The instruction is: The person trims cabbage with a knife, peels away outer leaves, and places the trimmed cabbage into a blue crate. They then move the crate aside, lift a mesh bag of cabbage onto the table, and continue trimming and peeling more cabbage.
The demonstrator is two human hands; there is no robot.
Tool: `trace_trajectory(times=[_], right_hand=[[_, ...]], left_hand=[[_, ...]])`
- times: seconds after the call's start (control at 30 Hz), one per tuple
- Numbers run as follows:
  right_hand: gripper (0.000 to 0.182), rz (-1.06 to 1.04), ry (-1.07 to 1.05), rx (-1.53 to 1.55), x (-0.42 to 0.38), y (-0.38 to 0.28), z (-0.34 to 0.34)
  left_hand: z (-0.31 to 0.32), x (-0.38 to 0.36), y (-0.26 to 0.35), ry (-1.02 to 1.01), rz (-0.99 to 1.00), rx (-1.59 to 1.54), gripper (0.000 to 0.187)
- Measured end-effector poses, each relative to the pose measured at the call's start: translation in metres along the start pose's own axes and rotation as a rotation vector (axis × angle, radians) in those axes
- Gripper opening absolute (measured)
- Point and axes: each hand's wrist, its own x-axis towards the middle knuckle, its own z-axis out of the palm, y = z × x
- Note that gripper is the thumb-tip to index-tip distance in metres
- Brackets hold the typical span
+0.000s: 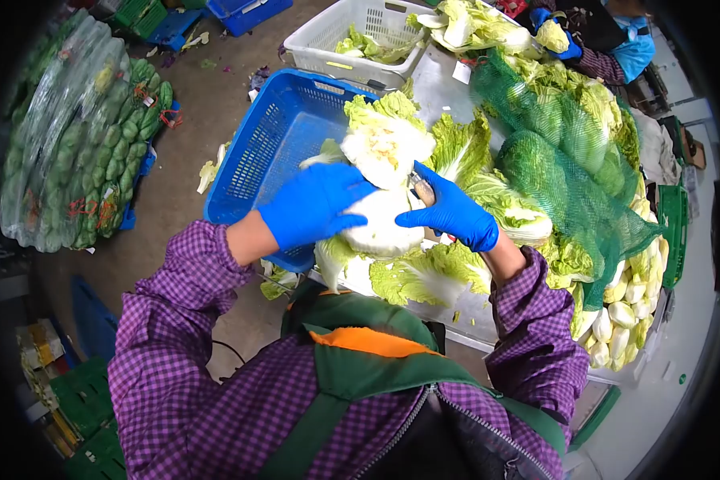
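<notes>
In front of me lies a napa cabbage cut into two pale pieces: an upper cabbage half with its cut face up, and a lower cabbage half. My left hand, in a blue glove and slightly blurred, reaches over the left side of the pieces with fingers and thumb apart. At their right side, my right hand, also gloved in blue, grips a knife by its light brown handle. Most of the blade is hidden. The right thumb rests against the lower half. Loose cabbage leaves lie beneath.
A blue crate stands at left of the cabbage, and a white crate with leaves is behind. Green net bags of cabbages cover the table's right side. Wrapped sacks sit on the floor. Another person's gloved hand holds a cabbage.
</notes>
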Motion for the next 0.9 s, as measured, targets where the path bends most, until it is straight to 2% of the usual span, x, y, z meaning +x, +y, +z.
trace_trajectory(times=[0.13,0.23,0.3,0.33,0.47,0.53,0.67,0.73,0.77,0.83,0.87,0.9], right_hand=[[0.105,-0.060,0.019,-0.005,0.001,0.005,0.003],[0.110,-0.113,0.041,0.043,0.004,-0.002,0.003],[0.108,-0.060,-0.001,0.080,0.007,-0.002,0.003],[0.107,-0.170,0.032,0.016,0.010,0.005,0.004],[0.103,-0.162,0.030,0.001,0.018,0.012,0.012],[0.103,-0.122,0.095,-0.042,0.019,0.014,0.019],[0.104,-0.170,0.151,-0.145,0.020,0.014,0.024],[0.105,-0.197,0.153,-0.169,0.017,0.021,0.025],[0.105,-0.196,0.154,-0.166,0.014,0.024,0.026],[0.112,-0.167,0.198,-0.157,0.001,0.017,0.029],[0.109,-0.057,0.128,-0.069,-0.010,0.010,0.028],[0.107,-0.100,0.153,-0.044,-0.011,0.022,0.031]], left_hand=[[0.012,0.006,0.006,0.024,0.096,-0.044,0.060],[0.005,0.010,0.010,-0.027,0.010,0.010,0.071],[0.002,0.012,0.009,-0.123,-0.148,0.044,0.075],[-0.003,0.012,0.009,-0.152,-0.182,0.065,0.076],[-0.007,0.013,0.011,-0.190,-0.237,0.059,0.079],[0.001,0.012,0.006,-0.114,-0.098,0.120,0.080],[0.006,0.021,0.001,-0.168,-0.012,0.243,0.079],[0.007,0.024,0.004,-0.363,-0.037,0.275,0.078],[0.010,0.024,0.002,-0.366,-0.036,0.275,0.078],[0.016,0.021,-0.007,-0.273,0.033,0.181,0.078],[0.016,0.017,-0.009,-0.273,0.031,0.187,0.078],[0.016,0.012,-0.010,-0.185,0.092,0.213,0.077]])
